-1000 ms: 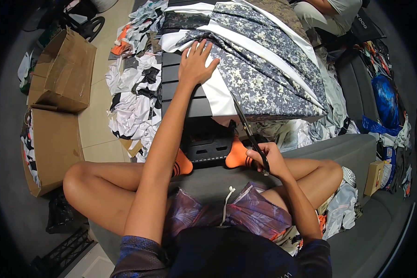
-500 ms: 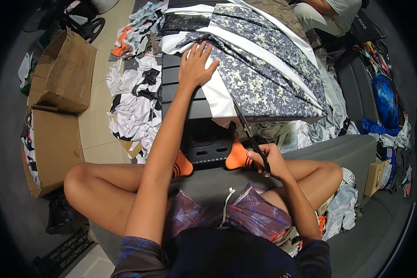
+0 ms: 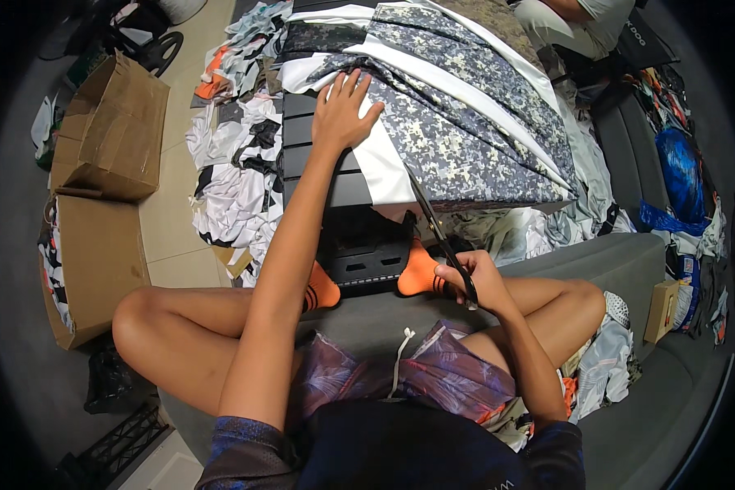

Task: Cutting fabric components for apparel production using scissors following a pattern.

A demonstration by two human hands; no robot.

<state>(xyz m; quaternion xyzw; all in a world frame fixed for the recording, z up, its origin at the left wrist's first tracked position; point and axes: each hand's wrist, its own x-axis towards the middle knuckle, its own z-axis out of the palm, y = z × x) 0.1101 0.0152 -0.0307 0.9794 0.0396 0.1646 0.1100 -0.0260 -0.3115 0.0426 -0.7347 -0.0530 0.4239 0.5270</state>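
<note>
Little has shifted since the earlier frames: the left hand (image 3: 345, 114) still lies flat, fingers spread, on the camouflage-print fabric (image 3: 457, 122) draped over the black slatted surface (image 3: 314, 163), and the right hand (image 3: 474, 282) keeps its grip closed around the handles of the scissors (image 3: 439, 233). Their blades meet the fabric's near white edge, so cutting looks underway. Advancing likely calls for keeping the cloth taut.

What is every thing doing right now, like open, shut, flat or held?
Left hand: open, pressed flat on the camouflage fabric.
Right hand: closed around the scissors.
Scissors: blades at the fabric's near edge; open or shut, cannot tell.
Camouflage fabric: spread out over the black table.
Cardboard boxes: flaps open.
</note>
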